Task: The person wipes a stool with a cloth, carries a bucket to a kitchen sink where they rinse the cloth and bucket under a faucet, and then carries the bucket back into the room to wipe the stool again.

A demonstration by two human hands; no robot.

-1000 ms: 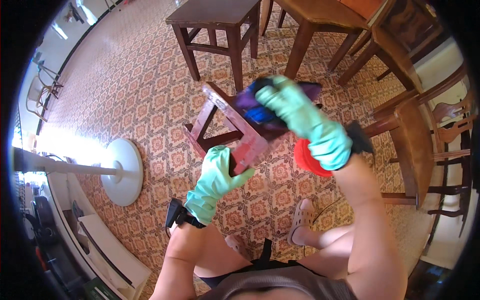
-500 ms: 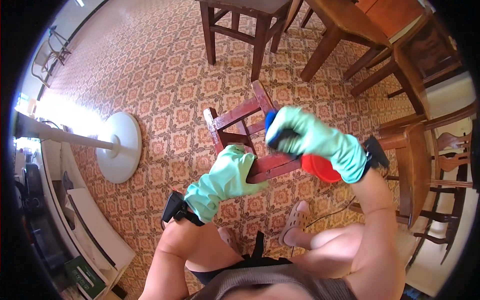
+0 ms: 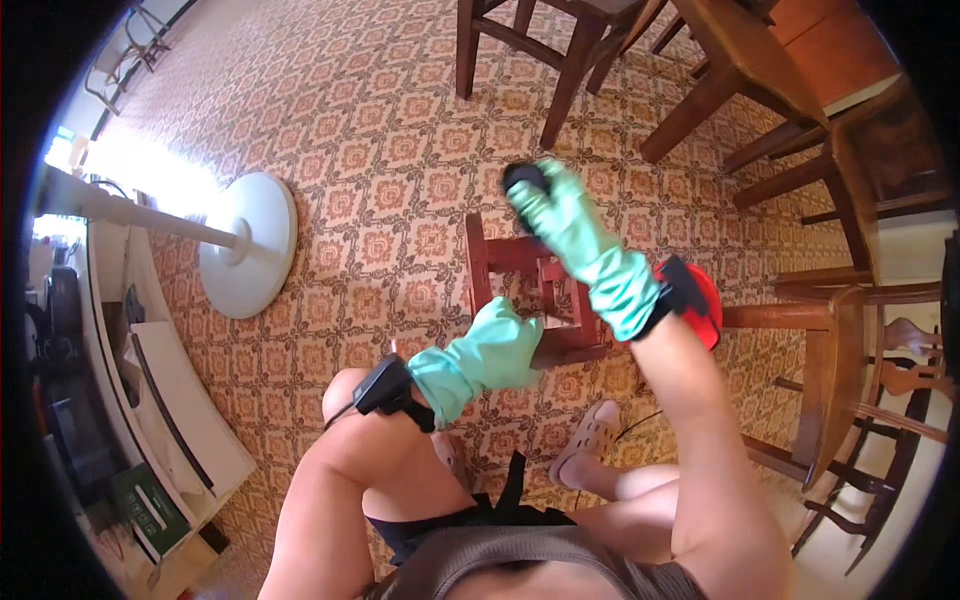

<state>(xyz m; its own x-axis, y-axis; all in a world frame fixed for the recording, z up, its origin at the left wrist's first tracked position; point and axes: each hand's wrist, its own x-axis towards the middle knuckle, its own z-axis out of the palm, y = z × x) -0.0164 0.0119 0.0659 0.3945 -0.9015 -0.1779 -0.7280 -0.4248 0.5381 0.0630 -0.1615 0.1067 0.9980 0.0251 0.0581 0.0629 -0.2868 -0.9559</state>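
A small red wooden stool (image 3: 521, 262) lies tipped on the patterned floor in front of my knees, legs pointing away. My left hand (image 3: 497, 347), in a green rubber glove, grips the stool's near edge. My right hand (image 3: 566, 218), also gloved in green, is raised above the stool and closed on a dark cloth (image 3: 524, 177); it does not touch the stool. Black bands sit on both wrists.
A red round tub (image 3: 708, 300) sits on the floor behind my right wrist. Brown wooden chairs (image 3: 575, 45) and a table (image 3: 790, 60) stand beyond, another chair (image 3: 835, 340) at right. A white round stand base (image 3: 248, 245) is at left. My sandalled foot (image 3: 590, 435) is below the stool.
The stool has come down from a raised tilt towards the floor. My right hand has lifted off it with the cloth; my left hand has kept its hold.
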